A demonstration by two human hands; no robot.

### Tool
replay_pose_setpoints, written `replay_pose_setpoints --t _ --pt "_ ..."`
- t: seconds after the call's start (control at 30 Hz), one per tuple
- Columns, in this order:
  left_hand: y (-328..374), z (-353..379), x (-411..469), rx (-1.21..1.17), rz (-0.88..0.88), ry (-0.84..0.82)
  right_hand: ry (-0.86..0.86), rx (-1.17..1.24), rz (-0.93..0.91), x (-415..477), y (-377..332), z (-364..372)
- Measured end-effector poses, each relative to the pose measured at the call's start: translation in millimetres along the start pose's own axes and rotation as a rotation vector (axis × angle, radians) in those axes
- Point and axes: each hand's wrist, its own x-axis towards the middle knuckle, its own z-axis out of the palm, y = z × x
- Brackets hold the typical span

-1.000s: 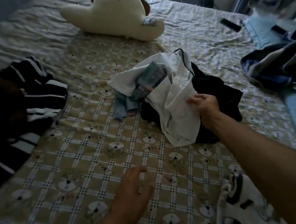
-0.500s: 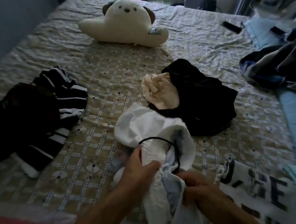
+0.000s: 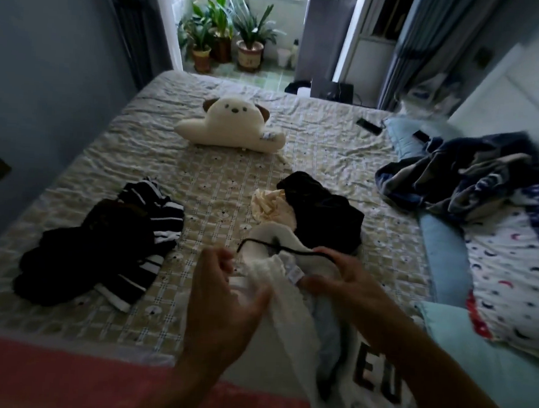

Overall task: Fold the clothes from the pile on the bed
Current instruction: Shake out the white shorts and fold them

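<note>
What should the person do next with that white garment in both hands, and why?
Probably draw the hands apart to shake it open: the left hand and right hand both grip the white garment, which is bunched up.

One view only, worn on my head, wide-angled, facing forward and down across the bed [image 3: 215,184]. My left hand [image 3: 221,298] and right hand [image 3: 348,281], both gripping the white garment [image 3: 278,270], sit low and central, close under the lens, forearms leaving by the bottom edge. Beyond my grip the view reaches the plush pillow [image 3: 232,126] and, farthest off, potted plants [image 3: 250,38] past the doorway.
</note>
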Motion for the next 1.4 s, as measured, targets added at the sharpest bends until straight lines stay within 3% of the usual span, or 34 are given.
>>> replay_pose_setpoints --t 0.07,0.2,0.43,0.53,0.6,0.67,0.77,0.8,0.83,0.93,0.97,1.13,1.23,1.3,1.4 --pt "32.2 -29.0 11.3 0.011 0.250 0.059 -0.042 -0.067 -0.179 -14.1 -42.8 -0.4" --pt "95.8 -76.5 38.8 0.004 0.601 -0.059 -0.051 -0.190 -0.434 -40.5 -122.0 -4.7" --pt "187.8 -132.8 60.2 -0.038 0.734 -0.283 0.035 -0.461 -0.609 -83.5 -215.2 -18.6" --pt "220.9 -155.0 68.0 -0.291 0.577 -0.484 0.065 -0.569 -0.591 -103.3 -235.8 -30.6" --pt "237.3 -162.4 85.9 -0.357 0.403 -0.509 0.075 -0.600 -0.563 -111.6 -241.1 -35.7" --pt "246.9 -159.7 112.0 -0.218 0.275 -0.477 0.108 -0.670 -0.547 -112.9 -243.1 -37.0" --pt "241.0 -148.7 127.9 0.294 0.201 -0.390 0.156 -0.750 -0.529 -107.1 -244.6 -36.9" --pt "237.8 -145.6 126.1 0.407 0.225 -0.313 0.163 -0.741 -0.522 -104.8 -245.7 -38.0" --pt "240.0 -146.4 113.9 0.366 0.258 -0.279 0.160 -0.735 -0.518 -101.8 -246.7 -39.6" --pt "236.9 -139.5 84.5 -0.099 0.240 -0.297 0.143 -0.729 -0.521 -94.4 -250.7 -43.0" --pt "233.6 -134.3 72.8 -0.125 0.244 -0.312 0.146 -0.721 -0.522 -92.4 -252.2 -43.7" --pt "202.7 -110.7 51.5 0.343 0.494 -0.313 0.115 -0.712 -0.572 -83.9 -261.3 -51.4" --pt "195.5 -125.7 84.2 0.597 0.401 -0.228 0.159 -0.732 -0.567 -85.6 -262.0 -72.2" --pt "205.8 -143.8 101.8 0.627 0.344 -0.188 0.292 -0.882 -0.568 -83.0 -254.6 -89.9" --pt "237.0 -176.1 130.4 0.619 0.440 -0.098 0.383 -1.054 -0.441 -76.5 -228.3 -117.7"
